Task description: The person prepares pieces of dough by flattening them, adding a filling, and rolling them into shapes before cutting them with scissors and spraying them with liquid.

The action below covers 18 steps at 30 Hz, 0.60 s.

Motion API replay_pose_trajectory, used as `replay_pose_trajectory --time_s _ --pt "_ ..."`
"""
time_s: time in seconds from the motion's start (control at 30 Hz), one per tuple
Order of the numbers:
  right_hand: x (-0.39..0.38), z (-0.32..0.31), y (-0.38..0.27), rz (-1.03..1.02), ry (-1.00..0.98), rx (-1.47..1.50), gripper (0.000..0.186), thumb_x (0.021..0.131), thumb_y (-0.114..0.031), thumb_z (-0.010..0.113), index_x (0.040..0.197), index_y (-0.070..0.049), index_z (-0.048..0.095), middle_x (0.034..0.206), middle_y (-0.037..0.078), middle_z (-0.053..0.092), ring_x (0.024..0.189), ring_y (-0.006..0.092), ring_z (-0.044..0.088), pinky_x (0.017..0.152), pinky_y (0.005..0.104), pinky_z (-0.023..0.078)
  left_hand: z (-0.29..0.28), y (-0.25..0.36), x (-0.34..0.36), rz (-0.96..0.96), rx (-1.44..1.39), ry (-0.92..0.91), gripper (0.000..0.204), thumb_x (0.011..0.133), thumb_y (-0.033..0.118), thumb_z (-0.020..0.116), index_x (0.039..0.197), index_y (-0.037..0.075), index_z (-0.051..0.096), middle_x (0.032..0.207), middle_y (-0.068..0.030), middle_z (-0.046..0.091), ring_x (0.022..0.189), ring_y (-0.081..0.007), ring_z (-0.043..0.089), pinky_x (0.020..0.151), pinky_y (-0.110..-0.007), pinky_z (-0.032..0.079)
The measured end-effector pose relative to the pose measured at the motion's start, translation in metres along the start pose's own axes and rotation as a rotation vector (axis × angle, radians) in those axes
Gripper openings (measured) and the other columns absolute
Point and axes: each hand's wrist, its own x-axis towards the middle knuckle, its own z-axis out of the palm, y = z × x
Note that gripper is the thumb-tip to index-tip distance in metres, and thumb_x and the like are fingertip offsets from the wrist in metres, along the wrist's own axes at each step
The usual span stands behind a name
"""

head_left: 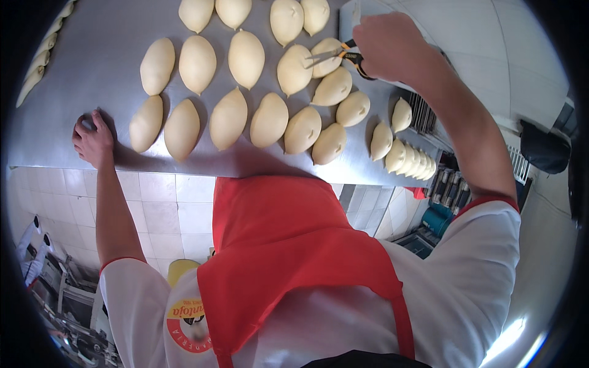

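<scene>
My right hand point(392, 46) grips a pair of scissors point(352, 56) with black and orange handles. Their blades reach left over one pale dough piece point(327, 66), and the tips meet the edge of a larger dough piece point(294, 75); whether they cut into it I cannot tell. Small nicks show on top of several pieces at the right, such as one dough piece point(302, 130). Far to the left, my left hand point(92, 140) rests on the metal table point(92, 55) near its front edge, thumb and fingers apart, holding nothing.
Rows of oval dough pieces point(197, 64) cover the table's middle. Smaller dough pieces point(402, 115) line up near the right front corner, beside dark metal racks point(423, 113). More shaped dough point(38, 64) lies along the far left edge. My red apron point(270, 208) is close to the front edge.
</scene>
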Motion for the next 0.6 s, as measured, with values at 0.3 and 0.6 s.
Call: replay_pose_trajectory --time_s 0.3,0.6 --pt "-0.036 -0.012 -0.029 0.039 0.019 0.01 0.015 0.081 -0.021 0.074 0.087 -0.008 0.08 0.092 0.014 0.077 0.087 0.0329 0.076 0.075 0.0458 0.058 0.004 -0.008 0.007 -0.008 0.026 0.001 0.075 0.096 0.076 0.053 0.151 0.025 0.055 0.159 -0.0134 0.046 0.148 -0.0363 0.041 0.121 -0.051 0.033" --pt "-0.089 -0.033 -0.119 0.05 -0.208 0.148 0.014 0.073 -0.016 0.078 0.082 -0.005 0.077 0.081 0.012 0.072 0.08 0.0301 0.075 0.07 0.0421 0.059 -0.005 -0.001 0.002 0.019 -0.032 -0.039 0.077 0.098 0.071 0.055 0.153 0.017 0.053 0.157 -0.0169 0.044 0.147 -0.0384 0.04 0.12 -0.054 0.032"
